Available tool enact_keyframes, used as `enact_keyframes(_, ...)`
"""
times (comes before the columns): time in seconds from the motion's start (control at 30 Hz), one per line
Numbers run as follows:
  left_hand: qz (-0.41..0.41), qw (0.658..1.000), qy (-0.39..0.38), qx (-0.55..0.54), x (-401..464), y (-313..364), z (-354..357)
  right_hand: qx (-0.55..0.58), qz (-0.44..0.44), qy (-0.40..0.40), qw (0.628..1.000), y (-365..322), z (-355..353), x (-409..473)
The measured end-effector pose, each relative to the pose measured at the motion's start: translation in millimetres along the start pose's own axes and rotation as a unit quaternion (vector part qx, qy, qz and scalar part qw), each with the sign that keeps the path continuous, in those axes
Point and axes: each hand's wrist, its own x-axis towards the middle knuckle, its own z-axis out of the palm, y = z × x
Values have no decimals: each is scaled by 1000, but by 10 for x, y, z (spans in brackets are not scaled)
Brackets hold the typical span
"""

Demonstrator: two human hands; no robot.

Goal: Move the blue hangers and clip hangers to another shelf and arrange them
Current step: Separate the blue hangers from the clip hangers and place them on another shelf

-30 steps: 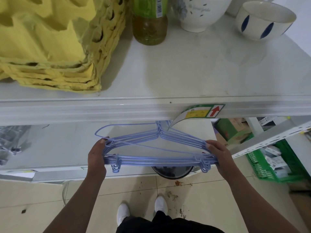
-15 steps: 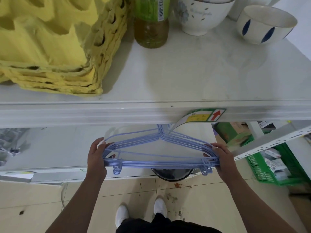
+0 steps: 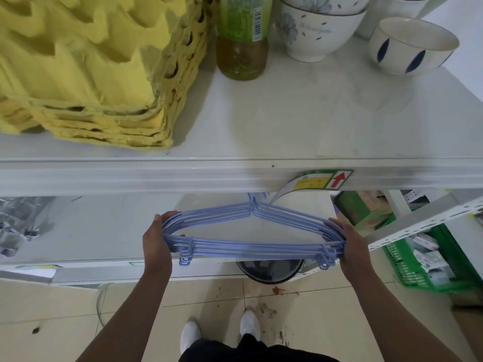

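Both hands clench a squared bundle of blue hangers (image 3: 251,246) at centre frame, over the lower shelf (image 3: 104,231): left hand (image 3: 156,240) gripping one end, right hand (image 3: 351,244) the other. This looks like the carrying step; next, the stack likely needs drawing clear of the upper shelf (image 3: 287,121) edge, hooks first kept from snagging.

Head-worn view, steeply downward, close
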Motion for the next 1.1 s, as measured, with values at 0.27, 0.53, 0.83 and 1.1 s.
enact_keyframes(0.27,-13,999,43,-19,-67,78,-44,-4,3,64,998,-77,68,-301)
enact_keyframes(0.53,14,999,-14,-41,-117,336,-211,-6,33,143,989,-313,111,-867)
enact_keyframes(0.83,23,991,-122,-43,-284,632,-184,39,-24,232,972,-386,-106,-1914)
enact_keyframes(1.1,23,978,-202,-37,-705,866,117,108,-39,350,930,-419,-399,-2650)
